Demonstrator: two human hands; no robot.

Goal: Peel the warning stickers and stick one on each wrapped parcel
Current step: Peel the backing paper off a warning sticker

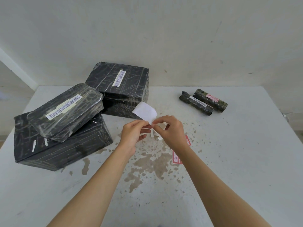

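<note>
My left hand (133, 135) and my right hand (172, 130) meet over the middle of the table and both pinch the lower edge of a sticker sheet (145, 113), whose white back faces me. Red warning stickers (177, 158) lie on the table under my right wrist. Three black wrapped parcels sit at the left: a large box (65, 151), a flat parcel (65, 110) on top of it, and a square box (119, 87) behind. Two wrapped rolls lie at the back right; one roll (211, 99) carries a red sticker, the other roll (196, 104) only a barcode.
The white table (237, 153) is stained brown in the middle. Small white paper scraps (157, 136) lie below my fingers. A wall stands right behind the table's far edge.
</note>
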